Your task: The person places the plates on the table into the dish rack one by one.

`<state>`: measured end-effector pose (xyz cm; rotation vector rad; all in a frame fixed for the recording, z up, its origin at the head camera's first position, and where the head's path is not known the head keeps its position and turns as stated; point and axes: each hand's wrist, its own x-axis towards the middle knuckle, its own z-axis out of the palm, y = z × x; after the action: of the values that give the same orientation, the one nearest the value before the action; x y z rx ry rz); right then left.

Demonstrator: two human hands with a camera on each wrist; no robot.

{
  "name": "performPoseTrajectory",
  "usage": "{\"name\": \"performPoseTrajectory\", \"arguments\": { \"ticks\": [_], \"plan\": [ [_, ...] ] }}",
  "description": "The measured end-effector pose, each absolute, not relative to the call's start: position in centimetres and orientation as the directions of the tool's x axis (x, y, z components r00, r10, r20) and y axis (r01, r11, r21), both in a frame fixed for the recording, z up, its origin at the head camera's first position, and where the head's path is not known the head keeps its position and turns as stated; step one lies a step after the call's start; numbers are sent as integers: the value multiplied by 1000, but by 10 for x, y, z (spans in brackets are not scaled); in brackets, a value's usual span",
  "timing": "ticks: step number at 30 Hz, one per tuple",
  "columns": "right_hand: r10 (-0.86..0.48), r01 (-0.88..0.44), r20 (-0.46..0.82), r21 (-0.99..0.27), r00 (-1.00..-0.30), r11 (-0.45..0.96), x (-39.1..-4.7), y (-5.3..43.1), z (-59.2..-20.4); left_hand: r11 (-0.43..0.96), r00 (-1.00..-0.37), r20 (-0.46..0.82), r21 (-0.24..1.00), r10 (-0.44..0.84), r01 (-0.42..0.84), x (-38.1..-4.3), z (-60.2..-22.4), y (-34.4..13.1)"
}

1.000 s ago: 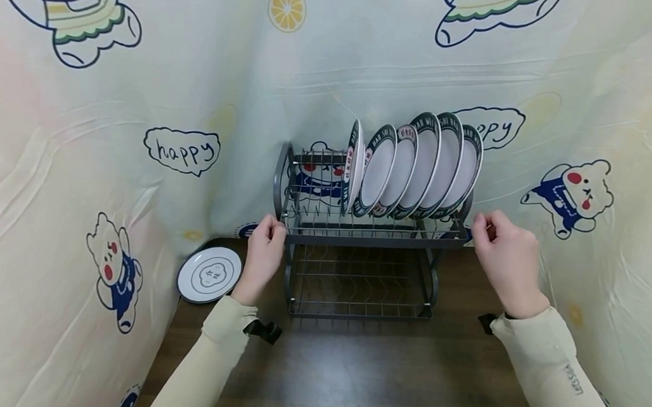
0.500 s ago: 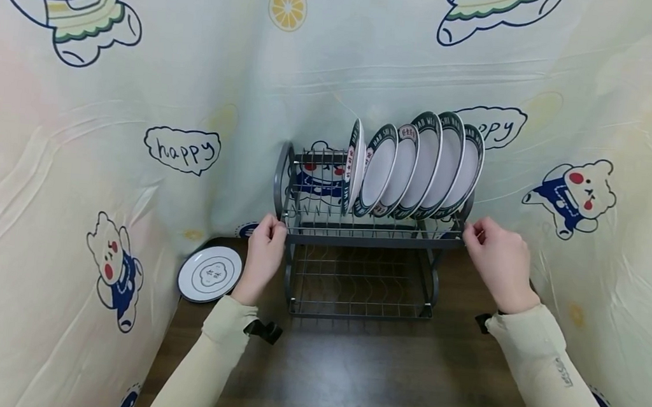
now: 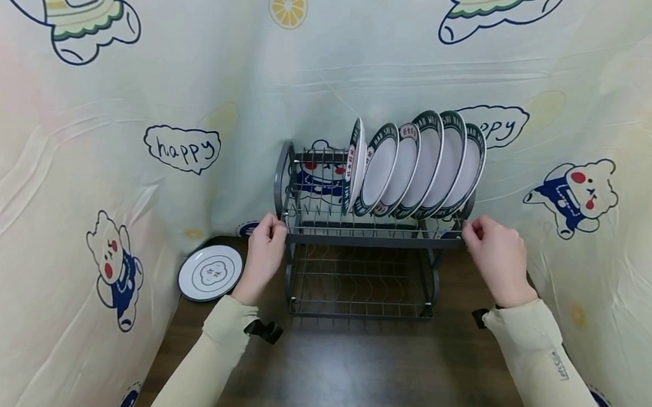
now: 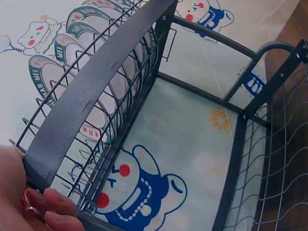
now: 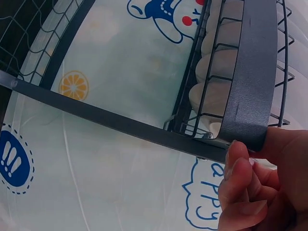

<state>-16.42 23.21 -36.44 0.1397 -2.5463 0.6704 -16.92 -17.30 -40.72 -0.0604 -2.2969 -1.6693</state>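
A dark grey two-tier dish rack (image 3: 369, 239) stands against the back cloth. My left hand (image 3: 264, 256) pinches the front left corner of its upper tier; in the left wrist view, curled fingers (image 4: 55, 204) show under the flat front bar. At the opposite front corner my right hand (image 3: 496, 258) pinches the bar's end, with its thumb and fingers (image 5: 240, 178) around the corner in the right wrist view. Several white plates (image 3: 379, 169) with dark green lettered rims stand on edge in the upper tier, toward its right side. The lower tier (image 3: 359, 295) is bare wire.
A white plate (image 3: 210, 273) with a dark rim lies at the left, beside the left forearm. Patterned cloth (image 3: 248, 95) hangs close around the back and sides. Dark brown wood table surface (image 3: 347, 377) lies in front of the rack.
My right hand has moved left from beside the rack and taken hold of its front right corner. The left hand has kept its grip, and the rack stays in place.
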Motion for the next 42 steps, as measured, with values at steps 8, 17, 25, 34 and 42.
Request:
{"name": "performPoseTrajectory", "arguments": {
  "ticks": [8,17,25,34,42],
  "plan": [
    [28,-198,420,-485,-907,851,-165,231,-359,377,-941,298,900,-163,220,-166,-405,-173],
    [26,-181,368,-516,-929,837,-167,233,-358,439,-925,315,877,-212,198,-155,-410,-177],
    [22,-169,332,-537,-943,827,-166,237,-357,446,-920,282,884,-270,140,-150,-425,-190],
    [15,-155,299,-536,-954,830,-168,239,-358,436,-915,221,898,-337,57,-149,-454,-209],
    [-5,-126,217,-548,-976,827,-166,238,-354,447,-918,165,895,-360,-14,-146,-483,-231]
  ]
}}
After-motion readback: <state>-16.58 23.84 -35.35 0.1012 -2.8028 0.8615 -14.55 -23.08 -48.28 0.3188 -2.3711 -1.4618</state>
